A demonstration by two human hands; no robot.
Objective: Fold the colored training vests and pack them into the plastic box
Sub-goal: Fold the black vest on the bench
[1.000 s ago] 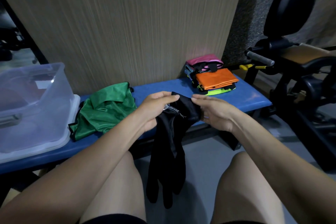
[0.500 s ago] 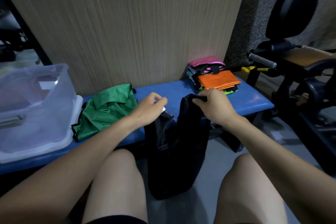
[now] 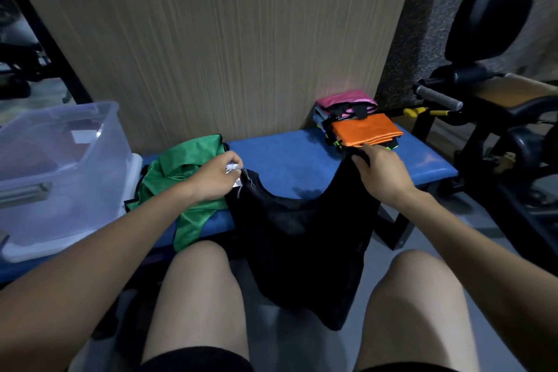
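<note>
A black mesh vest (image 3: 302, 238) hangs spread between my hands over the front edge of the blue bench (image 3: 283, 160). My left hand (image 3: 216, 180) pinches its left shoulder strap, where a white label shows. My right hand (image 3: 380, 172) grips the right strap. A crumpled green vest (image 3: 184, 172) lies on the bench behind my left hand. Folded vests are stacked at the bench's far right, an orange one (image 3: 365, 130) on top and a pink one (image 3: 344, 101) behind. The clear plastic box (image 3: 57, 166) stands on the bench at the left.
A wood-grain panel (image 3: 226, 48) rises right behind the bench. A black gym machine (image 3: 498, 118) with a padded seat and handle crowds the right side. My bare knees sit below the bench over a grey floor (image 3: 401, 238).
My hands have drawn apart, left hand leftward and right hand rightward, stretching the bunched black vest open so its neckline now shows between them.
</note>
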